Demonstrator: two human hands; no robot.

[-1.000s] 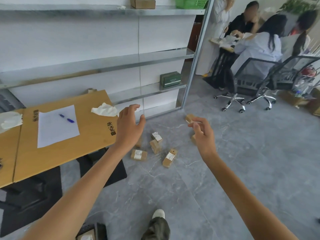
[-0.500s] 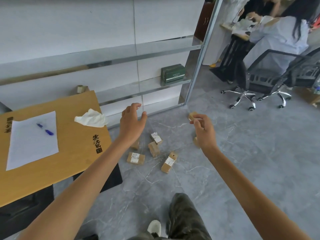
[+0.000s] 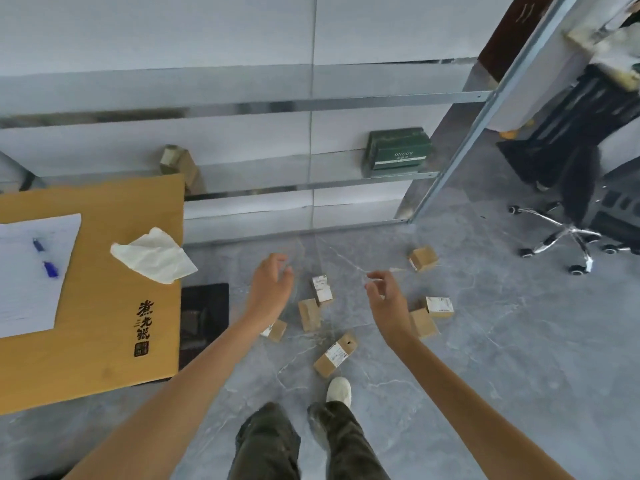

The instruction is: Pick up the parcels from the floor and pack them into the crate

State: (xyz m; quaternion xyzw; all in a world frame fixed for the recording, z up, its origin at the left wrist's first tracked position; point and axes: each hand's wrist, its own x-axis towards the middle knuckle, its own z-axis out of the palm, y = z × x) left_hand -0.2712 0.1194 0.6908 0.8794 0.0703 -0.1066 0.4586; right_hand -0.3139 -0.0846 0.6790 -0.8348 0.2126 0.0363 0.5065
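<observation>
Several small brown cardboard parcels with white labels lie scattered on the grey marble floor. One parcel (image 3: 335, 355) lies nearest my feet, another (image 3: 309, 314) stands in the middle, a labelled one (image 3: 322, 289) is behind it, and one (image 3: 423, 258) lies far right near the shelf post. Two more parcels (image 3: 439, 306) sit right of my right wrist. My left hand (image 3: 269, 289) hovers open above the left parcels, partly hiding one (image 3: 277, 330). My right hand (image 3: 388, 301) hovers with loosely curled fingers, holding nothing. No crate is in view.
A wooden table (image 3: 104, 306) with paper, a blue pen and a crumpled tissue (image 3: 152, 256) stands at left. A metal shelf rack (image 3: 311, 181) holds a green box (image 3: 398, 152). Office chair wheels (image 3: 568, 237) are at right. My shoe (image 3: 339, 389) is by the nearest parcel.
My view has tilted down and moved closer to the parcels. Both hands have lowered toward the floor. My right foot has stepped forward beside the nearest parcel.
</observation>
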